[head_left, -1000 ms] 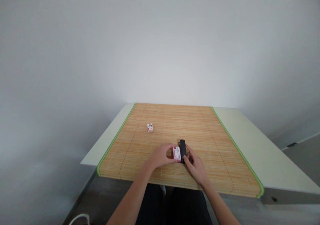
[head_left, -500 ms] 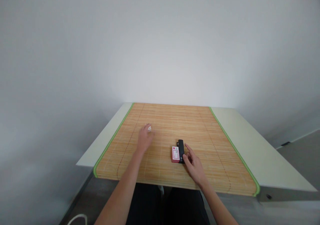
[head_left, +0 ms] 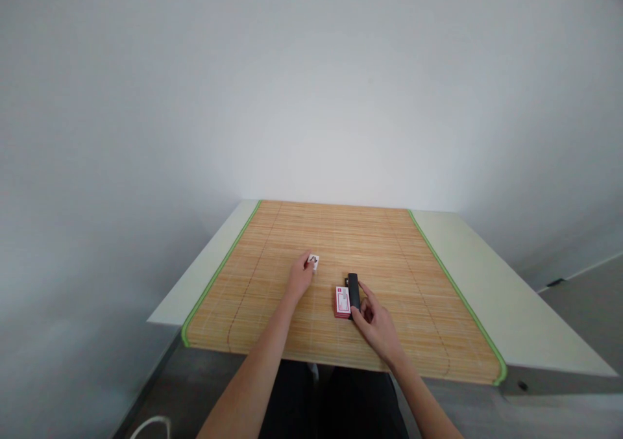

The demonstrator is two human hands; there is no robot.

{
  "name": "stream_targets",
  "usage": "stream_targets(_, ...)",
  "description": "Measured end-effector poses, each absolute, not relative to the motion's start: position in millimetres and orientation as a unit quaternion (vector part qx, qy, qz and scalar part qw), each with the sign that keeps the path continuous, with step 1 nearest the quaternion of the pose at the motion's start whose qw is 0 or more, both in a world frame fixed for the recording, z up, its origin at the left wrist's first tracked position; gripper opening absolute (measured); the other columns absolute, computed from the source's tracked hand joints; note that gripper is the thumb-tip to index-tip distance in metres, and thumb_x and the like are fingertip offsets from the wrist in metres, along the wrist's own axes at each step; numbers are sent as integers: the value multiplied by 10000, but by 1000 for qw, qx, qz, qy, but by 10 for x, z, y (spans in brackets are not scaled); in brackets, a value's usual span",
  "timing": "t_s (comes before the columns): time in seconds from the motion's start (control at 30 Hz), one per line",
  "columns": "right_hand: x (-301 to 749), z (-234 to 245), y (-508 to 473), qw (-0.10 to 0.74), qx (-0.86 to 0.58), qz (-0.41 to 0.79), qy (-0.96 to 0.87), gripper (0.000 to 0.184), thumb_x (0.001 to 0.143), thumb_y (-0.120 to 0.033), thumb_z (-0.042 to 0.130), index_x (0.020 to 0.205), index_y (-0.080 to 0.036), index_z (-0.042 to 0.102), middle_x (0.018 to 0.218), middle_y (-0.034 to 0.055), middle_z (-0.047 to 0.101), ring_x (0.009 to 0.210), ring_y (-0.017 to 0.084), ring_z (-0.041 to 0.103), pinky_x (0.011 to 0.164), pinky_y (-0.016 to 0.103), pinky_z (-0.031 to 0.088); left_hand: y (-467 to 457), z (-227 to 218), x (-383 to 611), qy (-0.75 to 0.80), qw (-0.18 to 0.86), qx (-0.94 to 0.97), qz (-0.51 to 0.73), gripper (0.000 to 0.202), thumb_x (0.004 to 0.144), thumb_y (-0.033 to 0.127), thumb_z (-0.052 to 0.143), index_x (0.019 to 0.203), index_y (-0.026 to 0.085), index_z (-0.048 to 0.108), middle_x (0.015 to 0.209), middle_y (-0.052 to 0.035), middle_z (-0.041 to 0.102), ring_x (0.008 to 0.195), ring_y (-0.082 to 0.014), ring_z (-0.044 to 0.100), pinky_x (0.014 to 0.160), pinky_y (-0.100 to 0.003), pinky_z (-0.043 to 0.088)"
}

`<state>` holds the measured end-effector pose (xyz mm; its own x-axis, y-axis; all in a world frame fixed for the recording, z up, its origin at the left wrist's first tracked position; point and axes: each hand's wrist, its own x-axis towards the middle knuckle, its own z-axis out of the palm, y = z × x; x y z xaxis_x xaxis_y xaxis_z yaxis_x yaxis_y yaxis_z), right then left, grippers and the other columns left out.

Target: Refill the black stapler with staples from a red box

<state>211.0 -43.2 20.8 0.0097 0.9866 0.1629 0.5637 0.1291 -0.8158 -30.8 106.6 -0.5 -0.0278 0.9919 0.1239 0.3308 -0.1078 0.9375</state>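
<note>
My left hand (head_left: 300, 275) pinches a small white box (head_left: 314, 262) with dark markings, just above the bamboo mat (head_left: 418, 283). To its right a red and white card-sized stack (head_left: 342, 301) lies flat on the mat, clamped in a black stapler (head_left: 354, 291). My right hand (head_left: 374, 317) rests on the near end of the stapler, fingers curled round it.
The mat with green edging covers most of a pale table (head_left: 491, 283) set against a white wall. A white cable (head_left: 150, 425) loops on the floor at the lower left. Dark trousers (head_left: 335, 406) show below the table's near edge.
My left hand left the red stack, reached left to the small white box, took it and carried it right toward the stapler. My right hand stayed on the stapler.
</note>
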Motion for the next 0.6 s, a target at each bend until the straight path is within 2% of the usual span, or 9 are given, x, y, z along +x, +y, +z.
stream_targets(0.17,2110,216,-430,380,-598,277,-648,691,941,-490,566,1557,-226,397,724,-30,589,624,181,588,616,304,461,782,-67,56,527,423,578,457,510,952,349,540,1442,209,561,1504,-95,564,1447,-238,467,1242,-482,306)
stream_targets(0.33,2096,254,-446,389,-592,281,-648,639,966,-501,534,1537,-234,426,766,-8,619,659,193,603,637,316,486,516,3,247,513,471,551,460,546,957,469,547,1449,234,561,1545,-105,515,1482,-276,420,1259,-504,274)
stream_targets(0.4,2079,265,-452,402,-587,269,-649,666,946,-513,571,1533,-232,432,857,23,661,740,214,631,708,344,523,420,45,305,513,482,540,461,576,958,532,534,1461,252,553,1556,-95,501,1484,-294,416,1257,-501,285)
stream_targets(0.5,2055,264,-457,413,-572,248,-664,801,859,-498,685,1555,-225,398,1059,78,701,891,256,661,834,398,551,291,92,400,507,513,512,468,640,957,604,501,1498,261,513,1558,-78,500,1452,-303,463,1236,-484,337)
stream_targets(0.6,2051,239,-456,396,-564,245,-682,923,779,-453,762,1580,-248,351,1225,106,689,1012,296,673,881,424,560,172,118,495,498,560,453,483,674,965,624,461,1524,246,475,1575,-78,475,1439,-286,483,1213,-463,382)
